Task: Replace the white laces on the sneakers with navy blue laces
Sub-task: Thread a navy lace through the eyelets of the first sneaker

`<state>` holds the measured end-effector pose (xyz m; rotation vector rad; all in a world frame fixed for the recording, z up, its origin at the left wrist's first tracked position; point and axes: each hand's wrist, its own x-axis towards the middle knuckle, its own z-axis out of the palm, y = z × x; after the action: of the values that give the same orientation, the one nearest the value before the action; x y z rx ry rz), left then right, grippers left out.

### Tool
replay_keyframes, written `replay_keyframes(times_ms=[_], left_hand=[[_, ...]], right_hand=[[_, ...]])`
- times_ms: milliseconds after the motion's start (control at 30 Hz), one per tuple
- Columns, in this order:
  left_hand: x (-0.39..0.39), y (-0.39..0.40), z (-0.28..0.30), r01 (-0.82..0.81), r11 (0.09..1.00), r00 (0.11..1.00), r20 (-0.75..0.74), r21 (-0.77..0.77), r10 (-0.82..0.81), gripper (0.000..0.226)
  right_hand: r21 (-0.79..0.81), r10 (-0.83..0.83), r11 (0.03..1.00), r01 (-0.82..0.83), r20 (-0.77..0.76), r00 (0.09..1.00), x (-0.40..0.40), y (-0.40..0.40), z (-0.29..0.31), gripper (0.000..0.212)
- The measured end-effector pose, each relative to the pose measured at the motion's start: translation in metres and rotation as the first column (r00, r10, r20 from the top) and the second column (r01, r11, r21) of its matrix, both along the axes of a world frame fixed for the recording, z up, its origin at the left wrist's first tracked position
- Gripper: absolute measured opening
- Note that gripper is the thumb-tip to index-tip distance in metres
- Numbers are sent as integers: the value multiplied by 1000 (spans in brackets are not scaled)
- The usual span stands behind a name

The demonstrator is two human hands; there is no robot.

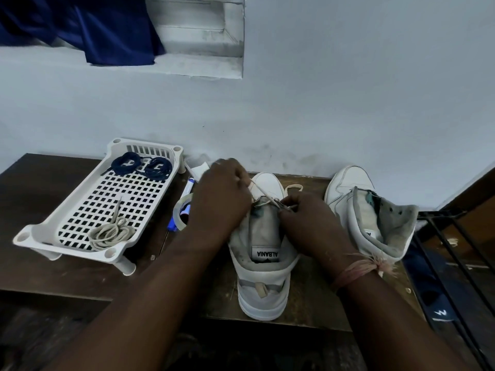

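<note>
On the brown desk [67, 269], both hands are working at the near sneaker [263, 253], left hand [222, 194] pinching its white lace [261, 192], right hand [308, 218] seemingly gripping it too.

My left hand [222, 194] hides the near sneaker's [263, 253] eyelets. The marker [187, 191] is half covered behind the tape roll [180, 210]. The far sneaker's [369, 212] label is partly hidden.

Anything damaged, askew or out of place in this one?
The right-hand sneaker has no lace, and its grey inner lining looks stained and worn. Otherwise nothing stands out: a removed white lace lies in the tray.
</note>
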<state>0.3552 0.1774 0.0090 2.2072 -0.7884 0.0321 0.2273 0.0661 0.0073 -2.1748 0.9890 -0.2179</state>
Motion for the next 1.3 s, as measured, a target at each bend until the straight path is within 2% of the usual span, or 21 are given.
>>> replay_keyframes(times_ms=[67,100,167,233,300,400,467,533,567,633,700,767,800,833,900,933,967,1033,1167,1233,1300], left_hand=[[10,9,8,-130,989,985,-121,-65,121,11],[12,12,12,-138,988,979,-159,-66,126,11],[9,12,16,-26,997,984,-177,-76,12,10],[2,6,14,149,988,985,-81,-25,-151,12],[-2,1,7,283,951,956,38,126,-290,25],[-5,-2,2,253,903,934,157,348,-322,26],[-7,-3,2,209,911,946,164,355,-281,14],[-9,-2,9,198,951,973,66,239,-220,12],[-8,-1,16,172,981,984,-50,88,-168,14],[-6,2,31,23,978,941,-326,-206,-91,16],[-4,7,41,-111,950,873,-486,-290,-47,12],[-5,9,40,-135,938,840,-539,-319,-62,11],[-7,9,37,-96,944,858,-508,-316,-83,19],[-8,8,32,-9,965,906,-410,-263,-103,32],[-13,4,24,206,978,969,-140,19,-201,56],[-17,1,20,272,945,962,-27,180,-271,60],[-19,-1,17,285,907,947,54,309,-316,56],[-17,-2,9,272,865,929,118,422,-350,35],[-13,0,4,235,886,948,109,401,-300,13],[-16,-2,9,248,941,966,17,231,-259,7],[-17,-1,20,215,976,966,-142,-22,-216,8]], right_hand=[[6,-3,1000,3,3,1000,0,1,0,22],[8,-3,1000,3,5,1000,0,2,0,21],[9,2,1000,-2,5,1000,2,4,1,19],[-2,7,1000,-7,-7,1000,3,5,4,18],[-22,13,1000,-14,-20,1000,4,6,4,17],[-57,20,998,-21,-28,999,4,7,4,18],[-51,17,999,-18,-25,1000,3,8,4,19],[-47,12,999,-13,-30,999,2,8,5,20],[-45,10,999,-11,-31,999,2,7,5,19],[-38,7,999,-8,-25,1000,2,8,6,18],[-44,9,999,-10,-16,1000,2,8,7,16],[-61,15,998,-16,-9,1000,2,9,8,15],[-67,17,998,-18,-12,1000,2,10,8,16],[-73,19,997,-20,-17,1000,2,10,9,17],[-88,27,996,-29,-23,999,2,11,10,18],[-97,30,995,-32,-22,999,3,11,10,18],[-104,32,994,-34,-21,999,3,11,11,19],[-119,29,992,-32,-25,999,3,12,11,23],[-136,16,991,-21,-38,999,4,11,8,22],[-124,16,992,-21,-42,999,4,11,8,20],[-118,19,993,-22,-29,999,4,11,8,18]])
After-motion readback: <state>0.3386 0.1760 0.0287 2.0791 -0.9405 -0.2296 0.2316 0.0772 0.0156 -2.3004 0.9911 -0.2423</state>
